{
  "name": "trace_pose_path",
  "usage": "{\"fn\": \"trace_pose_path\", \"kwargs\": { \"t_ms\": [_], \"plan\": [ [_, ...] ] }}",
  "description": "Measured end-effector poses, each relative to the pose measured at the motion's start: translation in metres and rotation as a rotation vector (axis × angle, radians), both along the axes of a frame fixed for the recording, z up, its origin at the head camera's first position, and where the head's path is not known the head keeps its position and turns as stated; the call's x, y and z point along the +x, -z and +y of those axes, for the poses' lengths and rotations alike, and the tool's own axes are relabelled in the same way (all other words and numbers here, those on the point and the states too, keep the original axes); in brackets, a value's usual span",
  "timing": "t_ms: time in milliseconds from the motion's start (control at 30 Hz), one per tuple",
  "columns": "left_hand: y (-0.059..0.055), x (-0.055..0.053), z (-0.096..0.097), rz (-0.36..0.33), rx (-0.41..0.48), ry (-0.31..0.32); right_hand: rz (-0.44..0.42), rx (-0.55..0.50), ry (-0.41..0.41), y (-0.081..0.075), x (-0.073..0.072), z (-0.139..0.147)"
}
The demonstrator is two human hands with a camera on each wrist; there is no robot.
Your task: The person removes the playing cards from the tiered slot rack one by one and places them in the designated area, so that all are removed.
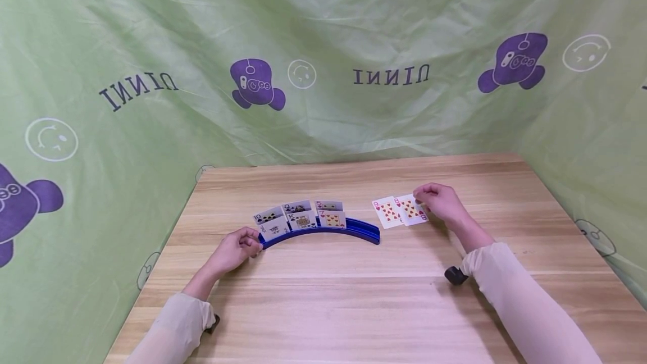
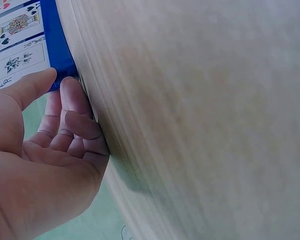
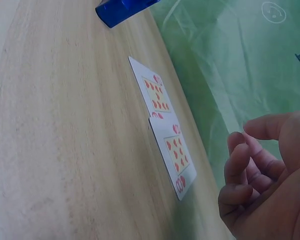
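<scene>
Green cloth [image 1: 323,117] is rising beyond both of your grips, and the wood-grain counter [image 1: 328,296] is spreading beneath them. Your pale left sleeve [image 1: 177,324] and right sleeve [image 1: 520,302] are reaching in behind the hands. The curved blue holder [image 1: 362,230] is stretching away to the right of your left grip [image 1: 233,250], and that grip is pinching its near end, thumb and forefinger clamped on it! Over on the other side, your right grip [image 1: 442,202] is hovering by the loose cards, fingers loosely curved, thumb and forefinger tips close together, nothing between them.

Just right of your left grip, the joker [image 1: 273,228], king [image 1: 303,221] and seven of hearts [image 1: 332,220] are standing in the front row; the ten [image 1: 268,216], queen [image 1: 297,206] and five [image 1: 328,205] are standing behind. Left of your right grip, the nearer heart card [image 1: 410,211] is overlapping the farther heart card [image 1: 386,212] on the counter.
</scene>
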State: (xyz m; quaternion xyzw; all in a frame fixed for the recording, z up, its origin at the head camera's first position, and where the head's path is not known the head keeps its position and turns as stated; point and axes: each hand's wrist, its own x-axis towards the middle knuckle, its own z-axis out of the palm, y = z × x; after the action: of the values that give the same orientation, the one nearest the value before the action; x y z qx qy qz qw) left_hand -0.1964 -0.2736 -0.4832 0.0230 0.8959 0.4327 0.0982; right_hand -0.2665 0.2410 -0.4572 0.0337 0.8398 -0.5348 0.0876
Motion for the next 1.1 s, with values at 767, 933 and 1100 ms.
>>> {"fn": "trace_pose_path", "kwargs": {
  "t_ms": [767,933,1100],
  "plan": [
    [0.004,-0.003,-0.003,-0.006,0.001,0.004,0.061,-0.022,-0.079,-0.012,0.016,-0.026],
    [0.002,-0.002,-0.002,-0.012,0.001,-0.004,0.084,-0.043,-0.095,-0.010,0.020,-0.031],
    [-0.001,0.000,0.000,-0.012,0.007,-0.004,0.096,-0.059,-0.103,-0.009,0.023,-0.036]
  ]
}}
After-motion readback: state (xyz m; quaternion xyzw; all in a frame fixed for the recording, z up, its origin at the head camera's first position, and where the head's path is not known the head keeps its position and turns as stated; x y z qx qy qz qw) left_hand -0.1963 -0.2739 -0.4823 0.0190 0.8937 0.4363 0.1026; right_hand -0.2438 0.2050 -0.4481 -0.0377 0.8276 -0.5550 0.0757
